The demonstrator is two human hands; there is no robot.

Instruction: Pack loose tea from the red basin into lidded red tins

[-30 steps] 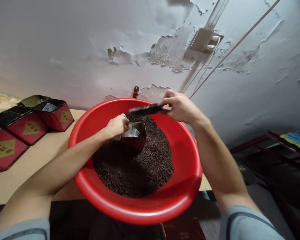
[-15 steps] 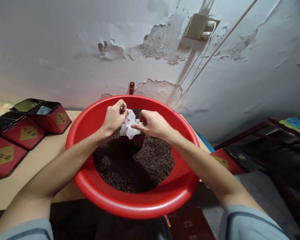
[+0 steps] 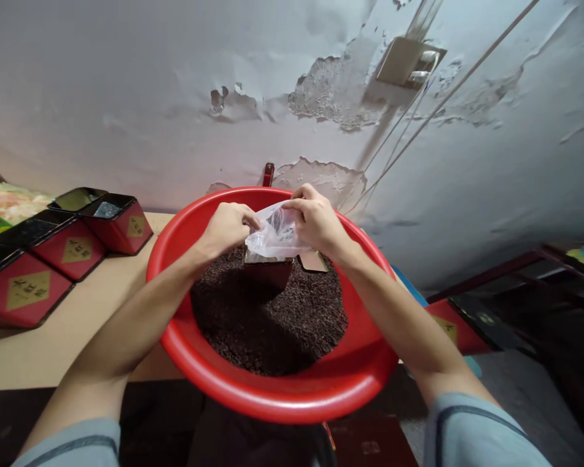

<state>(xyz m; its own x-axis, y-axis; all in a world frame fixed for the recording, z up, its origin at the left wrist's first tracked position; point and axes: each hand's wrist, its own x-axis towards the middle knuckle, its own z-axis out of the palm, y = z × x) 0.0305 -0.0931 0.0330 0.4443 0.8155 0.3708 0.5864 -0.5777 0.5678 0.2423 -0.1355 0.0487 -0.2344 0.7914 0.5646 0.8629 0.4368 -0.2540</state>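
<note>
Between my hands a clear plastic bag [image 3: 278, 235] stands spread at its mouth, rising out of a dark red box [image 3: 267, 275]. My left hand [image 3: 228, 227] pinches the bag's left edge. On the other side, my right hand [image 3: 316, 217] grips its upper right edge. The box rests on dark, dry loose leaves [image 3: 272, 331], which look like tea, inside a large red plastic basin [image 3: 277, 405]. Beside the box, under my right hand, lies a tan flap or piece of card [image 3: 313, 261]. The bag's inside shows only partly.
Several red boxes with gold labels [image 3: 75, 250] stand with open tops on the tan table [image 3: 111, 292] at left. Another red box [image 3: 448, 321] lies at right near a dark rack [image 3: 506, 275]. Behind the basin is a peeling wall [image 3: 175, 149] with a socket [image 3: 409, 61] and hanging cords.
The bag, crumpled before, is now drawn open and wider. My right hand has moved up and right with its edge. The tan piece has come into sight. The view has shifted slightly left.
</note>
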